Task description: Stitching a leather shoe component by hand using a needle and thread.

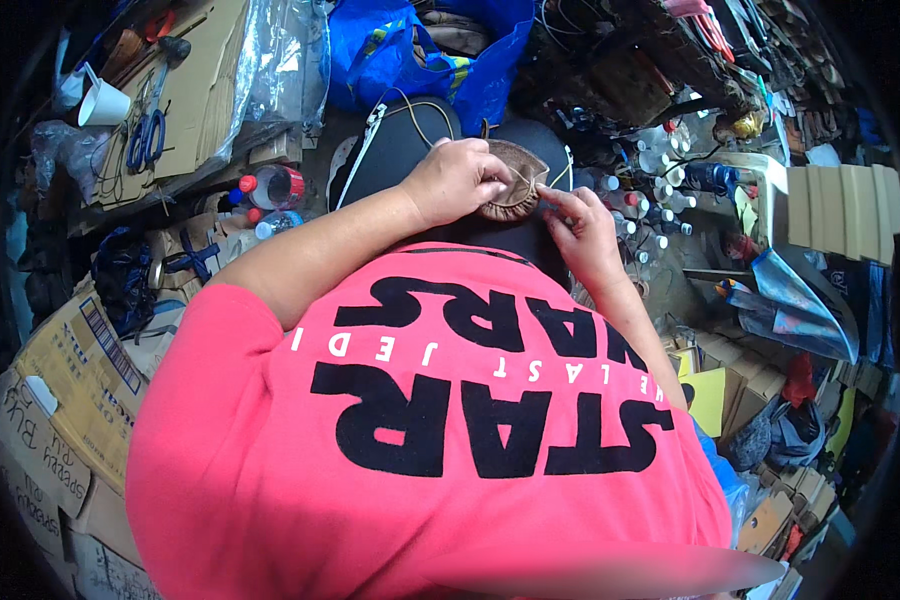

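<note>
A brown leather moccasin (pixel 511 207) with a puckered, gathered edge rests over my lap between my hands. My left hand (pixel 458 183) is closed at its left side, fingertips pressed against the leather. At the opposite edge, my right hand (pixel 582 228) has finger and thumb drawn together by a pale thread (pixel 532 187). That thread crosses the moccasin's opening toward the left fingertips. Exactly what the right fingertips pinch is small, but they seem to grip the thread. A tan cord (pixel 417 112) loops over my dark-clothed knee beyond the left hand.
Ahead stands a blue bag (pixel 410 60) with brown pieces inside. Blue-handled scissors (pixel 147 140) and a white cup (pixel 104 101) lie on cardboard at left. Several plastic bottles (pixel 660 190) crowd the right side. Flattened boxes (pixel 75 365) lie at lower left.
</note>
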A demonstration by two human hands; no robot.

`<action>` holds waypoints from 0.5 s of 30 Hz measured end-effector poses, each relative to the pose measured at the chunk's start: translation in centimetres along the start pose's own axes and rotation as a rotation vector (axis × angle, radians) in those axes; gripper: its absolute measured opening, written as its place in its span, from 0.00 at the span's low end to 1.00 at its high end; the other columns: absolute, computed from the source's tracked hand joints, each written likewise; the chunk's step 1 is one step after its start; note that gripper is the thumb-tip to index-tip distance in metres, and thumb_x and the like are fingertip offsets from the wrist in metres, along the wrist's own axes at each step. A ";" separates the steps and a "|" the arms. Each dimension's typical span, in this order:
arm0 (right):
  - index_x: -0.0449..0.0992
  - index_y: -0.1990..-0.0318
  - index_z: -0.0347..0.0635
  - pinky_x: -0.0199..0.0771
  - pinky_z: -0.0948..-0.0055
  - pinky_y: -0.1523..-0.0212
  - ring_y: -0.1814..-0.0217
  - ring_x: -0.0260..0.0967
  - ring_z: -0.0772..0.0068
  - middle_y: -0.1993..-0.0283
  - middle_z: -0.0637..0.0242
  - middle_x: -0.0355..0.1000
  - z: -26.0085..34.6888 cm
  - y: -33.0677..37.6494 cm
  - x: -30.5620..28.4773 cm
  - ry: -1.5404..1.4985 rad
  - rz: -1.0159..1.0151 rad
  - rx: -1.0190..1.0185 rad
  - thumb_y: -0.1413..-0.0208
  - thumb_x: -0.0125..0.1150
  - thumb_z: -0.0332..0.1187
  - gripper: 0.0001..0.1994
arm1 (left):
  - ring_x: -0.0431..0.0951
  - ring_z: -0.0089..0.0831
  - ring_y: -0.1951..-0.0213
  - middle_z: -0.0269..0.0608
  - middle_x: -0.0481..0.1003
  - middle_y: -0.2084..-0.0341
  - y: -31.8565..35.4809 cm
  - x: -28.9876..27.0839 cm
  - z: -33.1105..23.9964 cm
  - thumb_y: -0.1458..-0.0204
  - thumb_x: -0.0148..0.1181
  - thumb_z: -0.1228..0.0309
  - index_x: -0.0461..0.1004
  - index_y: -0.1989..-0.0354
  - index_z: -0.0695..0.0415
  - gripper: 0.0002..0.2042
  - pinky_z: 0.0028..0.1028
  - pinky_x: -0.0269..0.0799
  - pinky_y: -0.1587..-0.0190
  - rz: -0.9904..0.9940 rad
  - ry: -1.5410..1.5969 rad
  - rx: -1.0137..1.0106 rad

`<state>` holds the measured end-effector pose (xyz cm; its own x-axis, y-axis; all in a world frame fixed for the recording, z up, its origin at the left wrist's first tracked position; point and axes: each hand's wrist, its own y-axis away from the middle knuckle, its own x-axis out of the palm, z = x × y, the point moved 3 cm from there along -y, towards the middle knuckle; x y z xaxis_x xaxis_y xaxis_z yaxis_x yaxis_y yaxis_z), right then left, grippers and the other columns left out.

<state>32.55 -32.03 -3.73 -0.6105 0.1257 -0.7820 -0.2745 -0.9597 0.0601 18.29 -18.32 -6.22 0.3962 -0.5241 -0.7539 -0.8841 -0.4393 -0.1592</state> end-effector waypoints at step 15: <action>0.77 0.59 0.45 0.59 0.79 0.55 0.59 0.60 0.76 0.67 0.69 0.63 -3.9 -2.8 -0.3 -0.448 0.292 0.102 0.50 0.54 0.22 0.12 | 0.67 0.35 0.70 0.38 0.66 0.77 -1.4 1.5 2.6 0.60 0.62 0.75 0.80 0.69 0.47 0.09 0.30 0.64 0.67 0.003 0.240 0.101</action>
<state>36.42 -30.39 -6.10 -0.9229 -0.0261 -0.3840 -0.1034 -0.9442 0.3128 19.44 -16.59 -8.84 0.4304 -0.6887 -0.5835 -0.9008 -0.3685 -0.2296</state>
